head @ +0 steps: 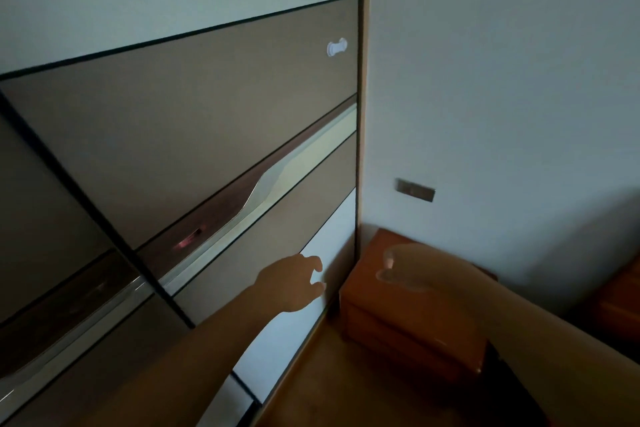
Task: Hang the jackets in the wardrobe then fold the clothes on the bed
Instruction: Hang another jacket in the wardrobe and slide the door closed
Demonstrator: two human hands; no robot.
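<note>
Dim pale wall (pixel 502 62), orange nightstand (pixel 398 322), perhaps wooden floor (pixel 329 385)

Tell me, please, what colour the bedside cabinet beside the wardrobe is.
The cabinet is orange-brown, clearest in head view.

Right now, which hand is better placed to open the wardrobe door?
Left. The left hand is close to the wardrobe door near its right edge; the right hand, blurred, is over the nightstand.

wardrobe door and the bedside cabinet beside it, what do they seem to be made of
The wardrobe door looks like glossy glass-faced or lacquered panels, brown and white, with thin dark dividers: its brown bands carry mirror-like reflections. The bedside cabinet seems wood or wood veneer, orange-brown with a sheen; grain too dim to confirm.
</note>
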